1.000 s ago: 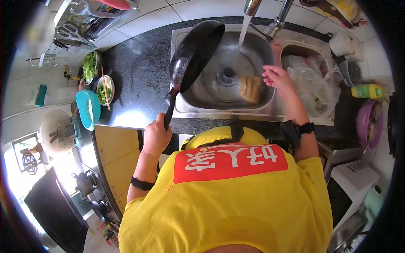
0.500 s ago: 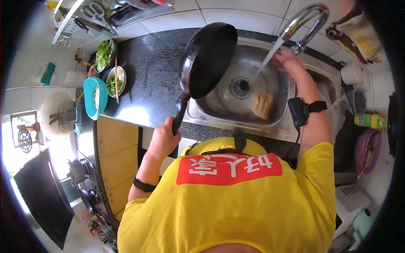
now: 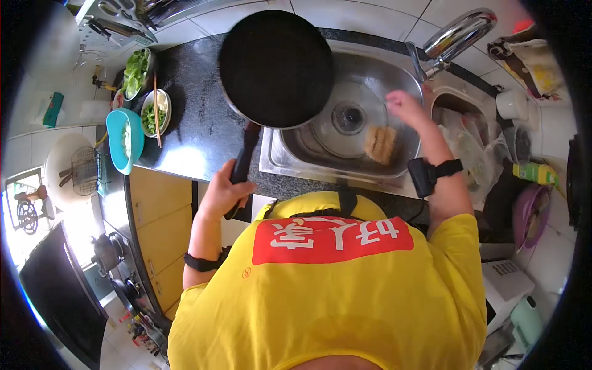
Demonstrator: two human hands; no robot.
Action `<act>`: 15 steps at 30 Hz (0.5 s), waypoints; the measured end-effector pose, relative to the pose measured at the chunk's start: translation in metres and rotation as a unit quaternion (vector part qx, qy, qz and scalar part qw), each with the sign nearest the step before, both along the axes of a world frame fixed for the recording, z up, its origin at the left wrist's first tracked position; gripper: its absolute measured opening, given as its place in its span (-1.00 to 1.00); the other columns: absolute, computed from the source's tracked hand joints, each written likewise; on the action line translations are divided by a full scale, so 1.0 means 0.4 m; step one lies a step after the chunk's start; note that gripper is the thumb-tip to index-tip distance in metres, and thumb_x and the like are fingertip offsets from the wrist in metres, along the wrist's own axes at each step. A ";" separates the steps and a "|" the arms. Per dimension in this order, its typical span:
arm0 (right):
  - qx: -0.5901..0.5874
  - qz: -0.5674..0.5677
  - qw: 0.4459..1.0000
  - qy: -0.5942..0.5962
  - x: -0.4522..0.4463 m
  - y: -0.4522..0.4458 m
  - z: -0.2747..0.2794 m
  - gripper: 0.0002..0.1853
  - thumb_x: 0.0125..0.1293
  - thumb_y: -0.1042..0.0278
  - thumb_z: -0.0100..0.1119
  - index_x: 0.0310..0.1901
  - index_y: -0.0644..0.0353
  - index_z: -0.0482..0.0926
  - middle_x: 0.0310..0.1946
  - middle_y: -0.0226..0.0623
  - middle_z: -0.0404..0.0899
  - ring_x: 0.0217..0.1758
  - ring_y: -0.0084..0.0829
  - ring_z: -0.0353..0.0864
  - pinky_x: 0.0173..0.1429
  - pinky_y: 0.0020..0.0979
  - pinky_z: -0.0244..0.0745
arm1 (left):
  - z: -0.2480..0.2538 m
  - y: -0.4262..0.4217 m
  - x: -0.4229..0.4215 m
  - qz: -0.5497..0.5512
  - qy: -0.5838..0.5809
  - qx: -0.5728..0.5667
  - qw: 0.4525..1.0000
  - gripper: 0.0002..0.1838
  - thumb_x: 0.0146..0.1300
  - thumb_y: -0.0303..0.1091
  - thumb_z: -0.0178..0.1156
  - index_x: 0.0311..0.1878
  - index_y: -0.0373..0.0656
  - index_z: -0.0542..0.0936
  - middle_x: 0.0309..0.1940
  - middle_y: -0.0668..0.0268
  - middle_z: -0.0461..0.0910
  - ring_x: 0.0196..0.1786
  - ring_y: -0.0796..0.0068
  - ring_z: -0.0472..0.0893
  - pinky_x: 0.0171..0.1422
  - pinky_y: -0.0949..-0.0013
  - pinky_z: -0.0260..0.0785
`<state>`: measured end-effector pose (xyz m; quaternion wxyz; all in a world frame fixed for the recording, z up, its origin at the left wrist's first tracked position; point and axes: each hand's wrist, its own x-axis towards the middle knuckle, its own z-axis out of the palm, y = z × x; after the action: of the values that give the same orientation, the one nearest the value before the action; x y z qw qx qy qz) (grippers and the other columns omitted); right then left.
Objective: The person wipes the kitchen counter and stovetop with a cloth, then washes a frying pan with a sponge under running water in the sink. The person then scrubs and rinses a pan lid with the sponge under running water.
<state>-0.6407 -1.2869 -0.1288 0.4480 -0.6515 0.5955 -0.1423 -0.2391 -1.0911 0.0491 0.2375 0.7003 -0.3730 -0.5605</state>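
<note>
My left hand [image 3: 226,190] is wrapped round the dark handle [image 3: 245,154] of a black frying pan [image 3: 276,69]. The pan is held over the counter and the left edge of the sink [image 3: 280,161], its dark round face toward me. Above the sink's right side is my right hand [image 3: 407,110], empty, with its fingers loosely bent and a little blurred. No water runs from the chrome faucet [image 3: 453,43] behind it. A tan scrub brush or pad [image 3: 380,145] lies in the basin, right of the drain [image 3: 349,117].
On the left counter [image 3: 191,92] stand a turquoise bowl [image 3: 113,132] with pale pieces, a small bowl of chopped greens [image 3: 150,121] with chopsticks [image 3: 156,111] across it, and a bowl of leafy greens [image 3: 135,74]. Plastic bags [image 3: 475,145] lie right of the sink.
The water stream has stopped. My right hand has drawn back from the faucet. My left hand has swung the frying pan leftward and turned its round face toward me.
</note>
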 end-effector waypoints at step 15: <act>0.089 0.008 0.954 0.286 0.148 0.231 0.020 0.00 -0.20 -0.20 0.33 0.23 0.09 0.04 0.14 0.16 0.13 0.13 0.04 0.32 0.13 -0.15 0.34 | -0.169 -0.067 0.136 0.186 0.210 -0.040 0.959 -0.75 -0.08 -0.44 0.14 -0.29 -0.18 0.36 -0.67 0.35 0.34 -0.75 0.56 0.33 -0.67 0.52 0.17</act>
<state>-0.5816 -1.1944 -0.1207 0.3163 -0.6271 0.7036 0.1076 -0.1849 -1.1179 -0.0186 0.4382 0.6135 -0.1996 -0.6258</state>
